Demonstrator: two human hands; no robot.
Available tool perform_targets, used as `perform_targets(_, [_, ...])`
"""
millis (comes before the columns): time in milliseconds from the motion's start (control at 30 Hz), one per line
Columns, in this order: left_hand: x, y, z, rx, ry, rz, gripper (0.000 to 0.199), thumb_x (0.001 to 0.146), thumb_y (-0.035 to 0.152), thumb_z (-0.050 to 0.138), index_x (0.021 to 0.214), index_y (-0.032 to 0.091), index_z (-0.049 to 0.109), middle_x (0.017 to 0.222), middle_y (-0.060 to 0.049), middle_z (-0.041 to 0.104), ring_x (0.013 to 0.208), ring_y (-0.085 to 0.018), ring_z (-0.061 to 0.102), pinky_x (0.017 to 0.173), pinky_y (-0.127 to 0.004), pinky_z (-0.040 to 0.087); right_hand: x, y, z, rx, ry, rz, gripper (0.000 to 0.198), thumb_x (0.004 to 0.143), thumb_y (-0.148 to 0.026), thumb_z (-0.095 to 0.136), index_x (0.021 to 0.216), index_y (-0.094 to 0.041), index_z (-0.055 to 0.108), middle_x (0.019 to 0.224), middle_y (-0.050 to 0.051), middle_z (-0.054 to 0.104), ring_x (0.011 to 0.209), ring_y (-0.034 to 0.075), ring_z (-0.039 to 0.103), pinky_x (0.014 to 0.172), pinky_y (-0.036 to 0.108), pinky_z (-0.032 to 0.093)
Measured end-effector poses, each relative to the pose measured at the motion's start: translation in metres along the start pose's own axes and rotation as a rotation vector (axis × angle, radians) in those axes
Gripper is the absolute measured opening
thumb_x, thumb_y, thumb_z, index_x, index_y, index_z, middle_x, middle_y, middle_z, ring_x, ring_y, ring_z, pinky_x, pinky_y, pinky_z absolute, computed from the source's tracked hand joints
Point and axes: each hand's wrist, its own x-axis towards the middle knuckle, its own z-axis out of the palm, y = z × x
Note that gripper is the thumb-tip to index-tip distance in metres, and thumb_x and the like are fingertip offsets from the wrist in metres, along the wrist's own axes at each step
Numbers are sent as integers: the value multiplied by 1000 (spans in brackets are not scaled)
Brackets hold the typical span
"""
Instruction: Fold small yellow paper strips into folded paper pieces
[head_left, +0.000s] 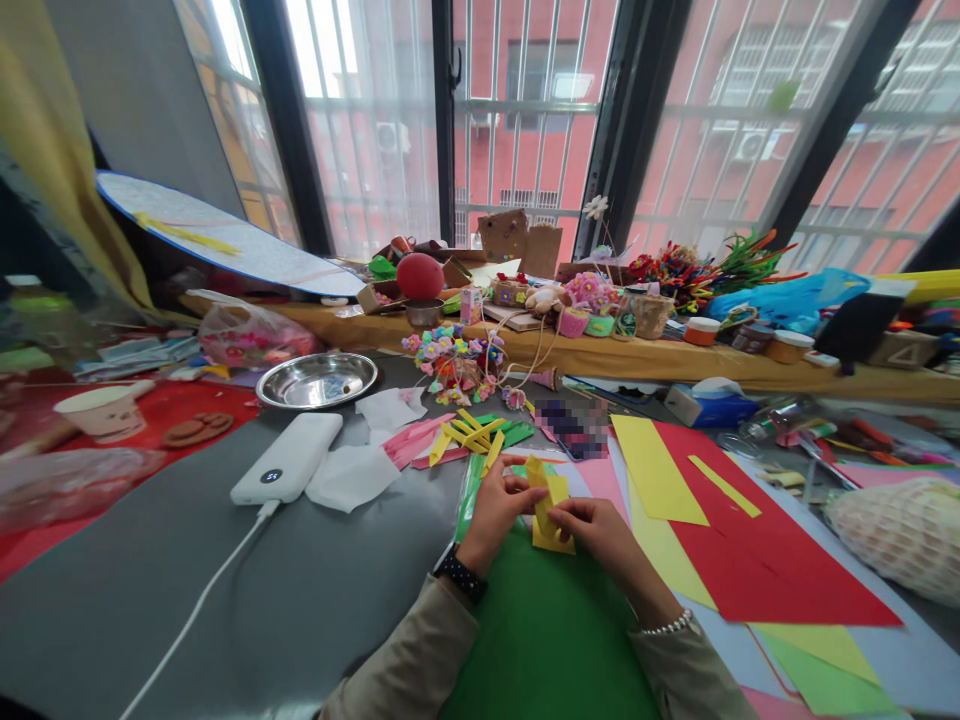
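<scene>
A small piece of yellow paper (553,492), partly folded, is held between my two hands above a green sheet (555,630). My left hand (504,500) pinches its upper left side between thumb and fingers. On the right edge, my right hand (596,525) grips the paper with thumb and forefinger. Just beyond my left hand lies a pile of folded yellow strips (471,432), beside pink strips (416,440) and green strips (517,432). Fingers cover part of the paper's folds.
To the left are a white power bank (289,460) with a cable, tissues (352,475) and a metal plate (316,380). A red sheet (787,540) and a yellow sheet (656,465) lie at right. A phone (574,430) rests ahead; crafts crowd the windowsill (600,355).
</scene>
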Motion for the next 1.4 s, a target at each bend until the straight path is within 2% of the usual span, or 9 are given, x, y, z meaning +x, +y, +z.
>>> perform_targets(267, [1,1,0,4,7,-19,47,50,22,68,87,15,40,55,4,53,53,-13,56,50,-26,48,0,1,1,-4,-1,2,26,65,-37,54,62,-13,63,48,0,58,47,11,52,46,20,38])
perform_targets(367, [1,3,-1,-32,40,-12,46,52,21,67,88,14,39,57,4,52,53,-12,56,52,-26,48,1,1,0,-19,4,-7,28,66,-39,53,70,-13,63,53,2,61,50,13,55,47,21,40])
perform_targets(500, [0,5,-1,-99,145,0,43,57,20,64,90,15,37,61,4,50,56,-11,56,54,-25,48,0,0,1,-127,94,-148,26,64,-36,56,77,-15,62,71,5,64,62,16,57,55,24,43])
perform_targets(667, [0,4,1,-141,209,26,44,57,21,65,90,15,36,60,4,50,58,-11,56,55,-25,49,-3,-2,6,-358,255,-358,21,71,-31,46,73,-17,61,70,5,62,56,14,54,53,25,42])
perform_targets(833, [0,3,2,-161,183,23,47,54,24,66,90,16,37,59,5,52,59,-12,57,56,-26,49,-5,0,12,-493,315,-384,20,74,-26,41,77,-17,58,71,5,61,54,14,52,54,26,41])
perform_targets(1067, [-2,2,3,-80,11,-91,50,50,24,69,90,15,41,74,-4,60,66,-16,60,56,-26,49,-5,2,11,-574,380,-377,20,75,-26,39,77,-17,57,66,4,59,55,13,51,53,25,40])
perform_targets(1300, [-3,2,3,-66,38,-69,48,50,24,69,87,16,40,68,-1,59,61,-15,59,53,-25,49,-5,0,12,-553,374,-413,18,75,-25,40,75,-17,57,66,3,58,55,13,51,54,24,40])
perform_targets(1400, [-3,3,3,-77,40,-51,48,50,25,69,88,16,40,67,-1,60,60,-15,59,53,-26,49,-5,-1,11,-506,365,-380,17,73,-26,42,73,-17,57,65,4,59,55,13,51,54,25,41])
